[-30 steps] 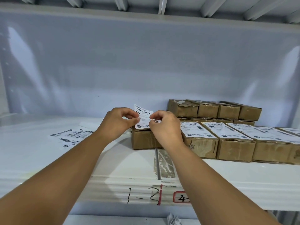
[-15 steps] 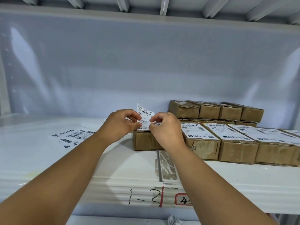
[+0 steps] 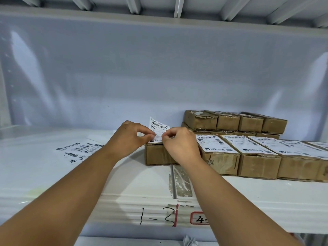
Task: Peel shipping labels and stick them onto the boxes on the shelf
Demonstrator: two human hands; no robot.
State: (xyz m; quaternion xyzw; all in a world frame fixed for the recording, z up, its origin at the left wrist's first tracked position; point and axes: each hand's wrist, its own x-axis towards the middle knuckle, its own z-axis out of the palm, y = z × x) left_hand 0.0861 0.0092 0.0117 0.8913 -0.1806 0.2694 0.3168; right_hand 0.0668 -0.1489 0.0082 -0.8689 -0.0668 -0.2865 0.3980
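The left hand (image 3: 132, 139) has its fingers curled. Its thumb and first finger pinch the left side of a white label (image 3: 159, 126). The right hand (image 3: 181, 145) is curled too and pinches the right side of the same label. The fingertips of the two hands are very close together.

The label stands up and leans back. Its bottom edge is down at the top of a brown box (image 3: 155, 156). I cannot tell if that edge is stuck to the box, because the fingers hide it. The right hand also hides the right part of this box.

The box sits on a white shelf (image 3: 53, 174). At 3 o'clock from the hands is a row of labelled boxes (image 3: 259, 164), side by side. The last one is cut off by the edge of the picture. At 1 o'clock, behind that row, are stacked boxes (image 3: 229, 122) with no labels on top. The lower ones are mostly hidden.

At 9 o'clock, loose labels (image 3: 79, 150) lie flat on the shelf, one over another. Their print is too small to read.

At 6 o'clock, the front edge of the shelf has black marks (image 3: 156, 216) that read "1-2". Next to them is a red sign (image 3: 199, 218), partly hidden by the right arm. At the very bottom is some crumpled paper (image 3: 189, 240), cut off.
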